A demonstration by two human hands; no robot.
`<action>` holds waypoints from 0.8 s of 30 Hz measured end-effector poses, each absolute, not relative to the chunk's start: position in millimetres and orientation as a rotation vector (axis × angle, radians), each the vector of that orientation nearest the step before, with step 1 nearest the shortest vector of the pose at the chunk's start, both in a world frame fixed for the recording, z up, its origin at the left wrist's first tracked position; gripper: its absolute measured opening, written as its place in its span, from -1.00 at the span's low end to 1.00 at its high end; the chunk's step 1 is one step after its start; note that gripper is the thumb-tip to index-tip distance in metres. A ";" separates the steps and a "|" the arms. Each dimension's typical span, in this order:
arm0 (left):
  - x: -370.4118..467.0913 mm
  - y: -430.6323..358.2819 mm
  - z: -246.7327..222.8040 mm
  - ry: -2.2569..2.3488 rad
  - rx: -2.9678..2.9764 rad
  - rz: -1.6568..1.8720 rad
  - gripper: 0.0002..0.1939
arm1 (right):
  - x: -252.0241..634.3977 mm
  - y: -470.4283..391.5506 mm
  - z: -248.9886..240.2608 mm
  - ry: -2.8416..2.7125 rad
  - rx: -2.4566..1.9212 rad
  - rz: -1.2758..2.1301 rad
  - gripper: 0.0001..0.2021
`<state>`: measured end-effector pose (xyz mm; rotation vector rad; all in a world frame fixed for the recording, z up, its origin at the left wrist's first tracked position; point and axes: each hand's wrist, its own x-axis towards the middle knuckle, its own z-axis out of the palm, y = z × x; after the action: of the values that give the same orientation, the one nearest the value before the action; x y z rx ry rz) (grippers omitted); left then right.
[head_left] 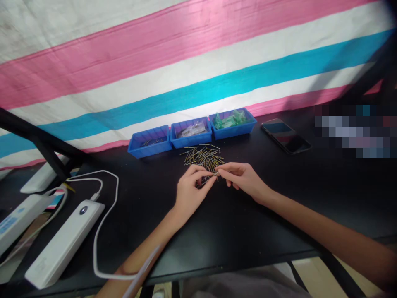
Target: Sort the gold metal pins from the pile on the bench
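Both hands meet at the fingertips over the middle of the black table (pixel 217 231). Between the thumb and fingers of my left hand (pixel 190 190) is one end of a small, shiny metal piece (pixel 215 174). My right hand (pixel 248 180) pinches the same piece from the other side, its lower fingers curled. The piece is too small to name; it looks like a short thin pin. Just beyond the fingers lies a loose pile of thin metal pins (pixel 203 155), gold and silver, like slim drill bits. My left hand hides its near edge.
Three blue bins stand behind the pile: one with a few thin pins (pixel 150 150), one with clear plastic bags (pixel 191 140), one with green bags (pixel 234 130). A phone (pixel 285 135) lies at right. A white power bank (pixel 65 244), its cable (pixel 94 248) and a power strip (pixel 21 219) occupy the left.
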<state>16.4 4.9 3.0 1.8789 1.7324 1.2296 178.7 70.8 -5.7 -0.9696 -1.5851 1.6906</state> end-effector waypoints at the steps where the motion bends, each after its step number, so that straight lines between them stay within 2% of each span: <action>1: 16.1 5.3 3.8 1.731 1.846 1.261 -0.89 | 178.6 71.0 -6.3 -1.584 -0.976 1.686 -0.68; 10: 15.6 8.1 -0.4 1.489 1.502 1.359 -0.88 | 175.2 63.5 -6.8 -1.842 -0.875 1.601 -0.77; 16: 12.3 9.4 0.6 1.461 1.430 1.370 -0.88 | 175.2 69.4 -11.8 -1.721 -1.021 1.602 -0.64; 19: -2.1 16.0 4.1 1.465 1.232 1.413 -0.81 | 175.2 72.2 -18.5 -1.688 -1.050 1.596 -0.58; 24: -60.3 25.8 15.8 1.508 0.770 1.779 -0.66 | 176.1 74.9 -24.9 -1.716 -1.029 1.592 -0.50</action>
<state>-60.3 25.8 15.8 0.7701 1.5083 1.7789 176.1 74.9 -24.9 -1.0294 -1.7162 1.5915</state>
